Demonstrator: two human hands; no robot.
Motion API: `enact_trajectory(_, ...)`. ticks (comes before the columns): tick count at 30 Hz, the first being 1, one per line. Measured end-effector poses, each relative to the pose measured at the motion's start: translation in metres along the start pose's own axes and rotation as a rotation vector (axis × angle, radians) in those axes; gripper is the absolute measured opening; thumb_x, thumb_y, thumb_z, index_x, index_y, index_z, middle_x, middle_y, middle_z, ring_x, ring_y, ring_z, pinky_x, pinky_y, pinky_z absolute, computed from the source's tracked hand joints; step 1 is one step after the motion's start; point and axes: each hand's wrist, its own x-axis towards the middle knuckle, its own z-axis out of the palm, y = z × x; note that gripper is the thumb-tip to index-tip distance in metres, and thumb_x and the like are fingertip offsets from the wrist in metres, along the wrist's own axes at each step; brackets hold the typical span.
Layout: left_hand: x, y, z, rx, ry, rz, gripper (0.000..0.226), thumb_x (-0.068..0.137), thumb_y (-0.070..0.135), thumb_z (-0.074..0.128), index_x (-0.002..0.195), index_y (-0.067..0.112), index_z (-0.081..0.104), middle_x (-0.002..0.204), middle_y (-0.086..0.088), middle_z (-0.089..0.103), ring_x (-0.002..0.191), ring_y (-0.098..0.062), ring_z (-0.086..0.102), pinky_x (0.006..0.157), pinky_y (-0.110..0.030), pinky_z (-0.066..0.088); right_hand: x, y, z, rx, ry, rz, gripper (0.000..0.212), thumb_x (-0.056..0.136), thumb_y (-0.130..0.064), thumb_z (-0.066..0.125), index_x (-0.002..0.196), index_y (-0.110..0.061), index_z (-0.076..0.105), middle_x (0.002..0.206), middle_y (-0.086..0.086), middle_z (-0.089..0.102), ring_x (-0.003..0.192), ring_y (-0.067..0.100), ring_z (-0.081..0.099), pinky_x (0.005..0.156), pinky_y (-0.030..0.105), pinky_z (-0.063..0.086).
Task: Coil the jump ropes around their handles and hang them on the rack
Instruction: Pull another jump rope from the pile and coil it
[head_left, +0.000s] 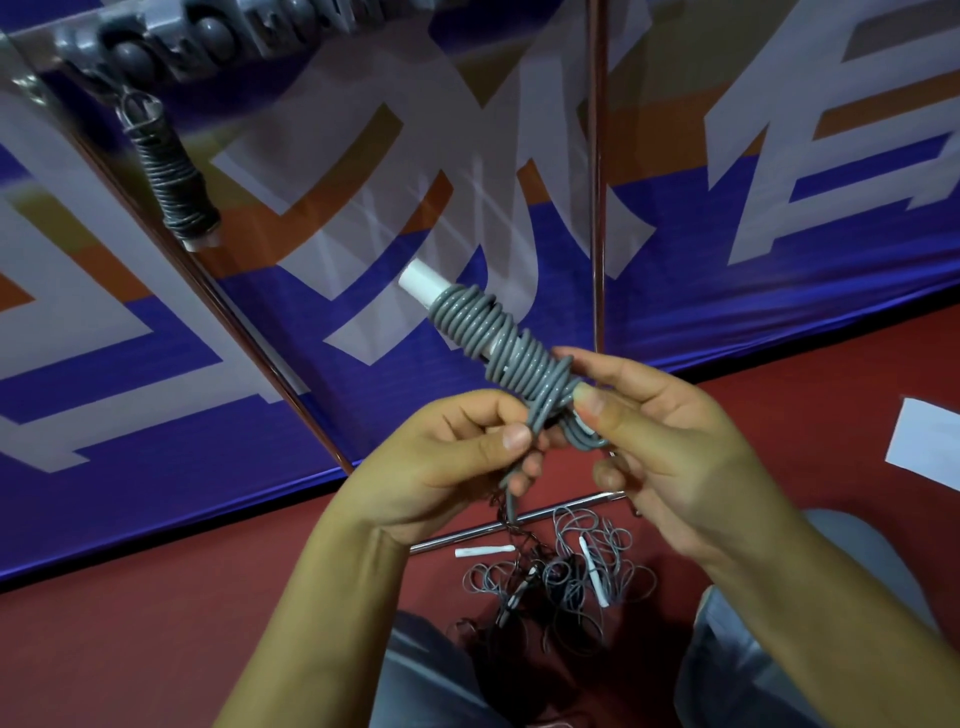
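One wrapped rope (174, 176) already hangs on the rack (208, 36). Left hand (447, 467) pinches the tail of the grey rope (498, 343), right hand (675, 447) grips its handle end. Tangled ropes (566, 571) wait on the floor.

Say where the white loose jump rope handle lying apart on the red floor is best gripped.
Pinch the white loose handle around its middle, coming from straight above. It lies flat and nearly level, apart from the tangled grey ropes, with both long sides exposed.
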Motion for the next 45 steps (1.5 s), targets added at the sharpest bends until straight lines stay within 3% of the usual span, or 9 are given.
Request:
enact_trajectory(8,0.001,-0.007,0.002,0.100,0.189,-0.082,0.009,0.070,0.000,0.068,0.070,0.005,0.060,0.073,-0.009,0.068,0.054,-0.011,0.057,0.057,-0.020,0.050,-0.005,0.008,-0.001,-0.013,0.069,0.057,0.037,0.070,-0.018,0.059,0.106,-0.014,0.066,0.081,0.003,0.074,0.060,0.006,0.064,0.039,0.013,0.036)
enact_trajectory(16,0.007,-0.013,0.006,0.139,0.344,-0.007,0.017,0.054,0.025,0.081,0.061,0.019,0.066,0.058,-0.003,0.058,0.053,-0.014,0.050,0.053,-0.023,0.044,-0.004,0.004,-0.005,0.092,0.045,0.156,0.032,0.070,-0.022,0.060,0.098,-0.009,0.070,0.080,0.006,0.072,0.059,0.009,0.064,0.038,0.011,0.036)
enact_trajectory(21,0.008,-0.013,0.007,0.113,0.358,-0.039,0.052,0.058,0.015,0.081,0.099,0.004,0.050,0.065,-0.004,0.052,0.050,-0.009,0.046,0.046,-0.019,0.039,-0.005,0.007,-0.005,0.120,0.050,0.192,0.031,0.073,-0.020,0.059,0.099,-0.005,0.068,0.077,0.006,0.072,0.058,0.010,0.065,0.039,0.012,0.041)
enact_trajectory(24,0.008,-0.009,0.007,0.134,0.322,-0.008,0.046,0.063,0.009,0.080,0.101,0.008,0.054,0.082,-0.005,0.059,0.054,-0.002,0.054,0.048,-0.013,0.042,-0.005,0.008,-0.003,0.190,0.059,0.252,0.033,0.074,-0.020,0.059,0.099,0.000,0.065,0.075,0.009,0.069,0.057,0.012,0.065,0.038,0.012,0.041)
enact_trajectory(28,0.012,-0.001,0.013,0.031,0.293,0.096,0.044,0.069,0.004,0.070,0.107,-0.001,0.048,0.069,0.005,0.065,0.050,0.000,0.055,0.045,-0.011,0.040,-0.001,-0.002,0.001,0.376,0.033,0.365,0.025,0.075,-0.017,0.059,0.086,0.001,0.071,0.072,0.011,0.068,0.055,0.015,0.066,0.035,0.011,0.043)
enact_trajectory(31,0.016,0.000,0.015,0.048,0.409,0.147,0.061,0.065,0.019,0.076,0.114,-0.005,0.050,0.086,-0.005,0.071,0.074,-0.018,0.066,0.067,-0.029,0.049,0.004,-0.008,0.005,0.440,0.002,0.374,0.026,0.075,-0.018,0.058,0.080,0.002,0.073,0.076,0.012,0.070,0.059,0.018,0.069,0.037,0.013,0.047)
enact_trajectory(33,0.016,-0.001,0.018,0.053,0.474,0.158,0.064,0.063,0.020,0.078,0.116,-0.004,0.052,0.097,-0.010,0.070,0.086,-0.025,0.068,0.075,-0.038,0.053,0.005,-0.007,0.006,0.369,-0.014,0.323,0.029,0.080,-0.022,0.056,0.090,0.002,0.069,0.079,0.013,0.071,0.061,0.019,0.070,0.040,0.015,0.049)
enact_trajectory(40,0.019,-0.005,0.023,0.145,0.620,0.130,0.046,0.070,0.011,0.079,0.110,0.000,0.056,0.102,-0.019,0.068,0.084,-0.020,0.069,0.065,-0.021,0.053,0.010,0.007,0.006,-0.153,0.098,0.078,0.020,0.098,-0.029,0.043,0.097,-0.010,0.048,0.082,0.012,0.068,0.055,0.022,0.069,0.042,0.026,0.052)
enact_trajectory(45,0.015,-0.001,0.011,0.525,0.617,0.002,0.058,0.056,0.034,0.084,0.107,0.023,0.058,0.097,-0.001,0.071,0.088,-0.015,0.069,0.083,-0.036,0.056,0.016,0.008,-0.013,-0.671,0.119,-0.149,0.027,0.078,-0.056,0.056,0.089,-0.032,0.057,0.094,0.000,0.068,0.089,0.020,0.067,0.083,0.048,0.055)
